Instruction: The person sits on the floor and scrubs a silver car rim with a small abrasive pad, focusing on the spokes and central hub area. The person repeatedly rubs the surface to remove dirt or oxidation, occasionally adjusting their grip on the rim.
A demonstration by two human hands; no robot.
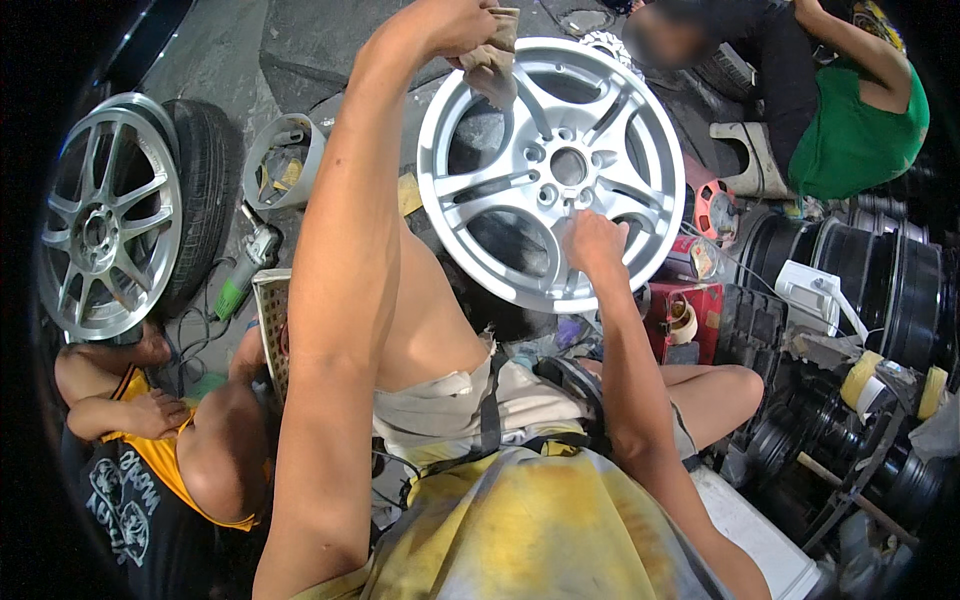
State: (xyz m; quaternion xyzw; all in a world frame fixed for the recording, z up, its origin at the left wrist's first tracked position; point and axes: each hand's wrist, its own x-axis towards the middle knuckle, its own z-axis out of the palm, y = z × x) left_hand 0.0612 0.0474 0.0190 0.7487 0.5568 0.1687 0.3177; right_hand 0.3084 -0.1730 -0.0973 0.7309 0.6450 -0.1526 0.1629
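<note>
I am looking into a wheel repair workshop. A bare silver multi-spoke alloy rim (552, 172) stands at centre, a second silver spoked rim mounted in a black tyre (120, 215) leans at left, a green-handled angle grinder (245, 268) lies on the stained concrete floor (225, 60), and dark stacked rims (880, 290) crowd the right.

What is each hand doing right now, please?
Left hand: closed on a beige cloth against the silver alloy wheel rim.
Right hand: fingers resting on that rim's spokes, holding nothing.

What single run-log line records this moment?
left hand: presses beige cloth on silver alloy wheel rim | right hand: steadies spokes
</note>
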